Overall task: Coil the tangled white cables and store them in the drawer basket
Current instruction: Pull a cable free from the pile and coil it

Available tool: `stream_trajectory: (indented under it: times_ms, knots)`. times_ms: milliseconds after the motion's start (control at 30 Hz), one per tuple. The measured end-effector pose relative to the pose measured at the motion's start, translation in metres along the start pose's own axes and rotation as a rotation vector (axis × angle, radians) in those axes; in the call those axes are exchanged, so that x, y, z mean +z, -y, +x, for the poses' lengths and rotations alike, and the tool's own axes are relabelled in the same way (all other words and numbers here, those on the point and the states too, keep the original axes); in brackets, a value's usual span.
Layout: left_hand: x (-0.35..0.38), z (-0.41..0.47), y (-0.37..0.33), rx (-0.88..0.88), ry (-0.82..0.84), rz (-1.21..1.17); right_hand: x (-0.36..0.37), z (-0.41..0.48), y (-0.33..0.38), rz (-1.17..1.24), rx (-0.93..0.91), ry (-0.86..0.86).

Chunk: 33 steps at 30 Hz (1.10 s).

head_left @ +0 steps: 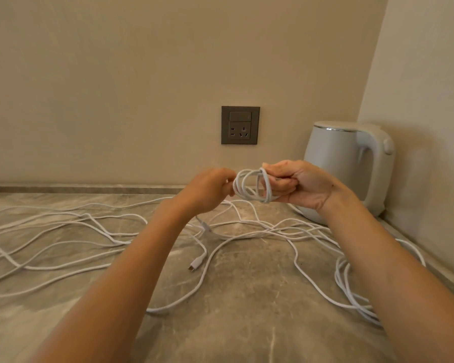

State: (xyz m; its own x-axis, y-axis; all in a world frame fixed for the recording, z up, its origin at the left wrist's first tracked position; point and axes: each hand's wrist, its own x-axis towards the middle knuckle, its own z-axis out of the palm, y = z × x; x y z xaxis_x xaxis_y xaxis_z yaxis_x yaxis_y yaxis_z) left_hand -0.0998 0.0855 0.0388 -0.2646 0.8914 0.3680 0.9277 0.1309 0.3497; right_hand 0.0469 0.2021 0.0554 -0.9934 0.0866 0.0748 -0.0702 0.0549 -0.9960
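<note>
Just above the table's [247, 323] far edge, the right hand [302, 184] has its fingers [283, 183] curled round a small coil of white cable [249, 187], the left hand [210, 189] pinches a strand at the coil's left side, and the other cables [89, 231] sprawl tangled across the table beside the kettle [349, 166].

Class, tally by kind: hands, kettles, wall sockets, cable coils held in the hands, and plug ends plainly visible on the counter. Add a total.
Hands: 2 (left hand, right hand)
Kettle: 1
Wall socket: 1
Held cable coil: 1
Plug end: 1
Total: 6
</note>
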Motion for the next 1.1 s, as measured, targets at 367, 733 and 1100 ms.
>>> stream_trajectory:
  times_ms: [367, 733, 1100]
  knots:
    - [-0.012, 0.002, -0.024, -0.009, -0.12, 0.189, 0.011, 0.005, 0.005, -0.481, 0.365, -0.206]
    - [-0.005, 0.002, -0.035, -0.025, -0.285, -0.104, 0.017, 0.021, 0.007, -0.312, -0.027, -0.869]
    - [0.01, -0.001, -0.025, -0.064, 0.013, -0.586, -0.003, 0.018, 0.0, 0.616, -0.23, -0.658]
